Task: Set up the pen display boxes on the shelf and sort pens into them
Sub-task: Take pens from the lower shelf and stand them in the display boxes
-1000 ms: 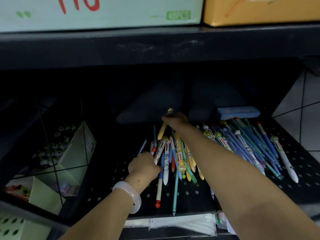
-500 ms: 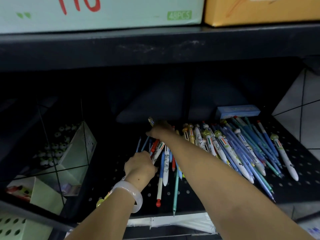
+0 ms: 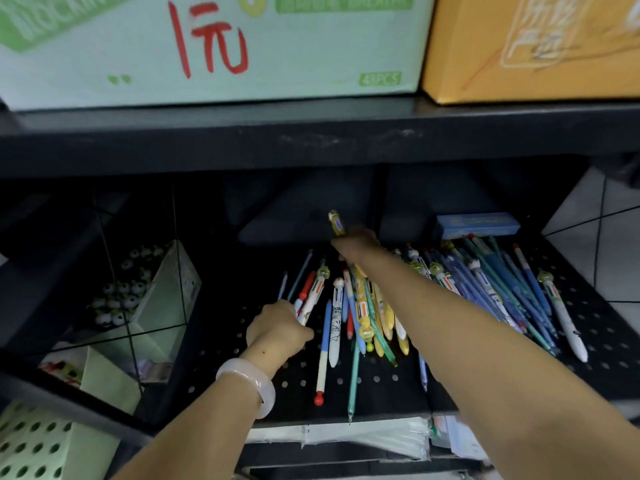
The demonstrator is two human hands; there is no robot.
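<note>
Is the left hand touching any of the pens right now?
Touching. The head view shows the left hand with fingers curled around a small bunch of pens, whose upper ends stick out above the fist.

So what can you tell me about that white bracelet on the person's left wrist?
The bracelet is a thick, smooth, rigid ring, milky white and slightly see-through, like jade or glass. It sits loosely round the left wrist, just behind the left hand, which grips a few pens from the black perforated shelf. It is tilted with the forearm, and only the skin touches it.
</note>
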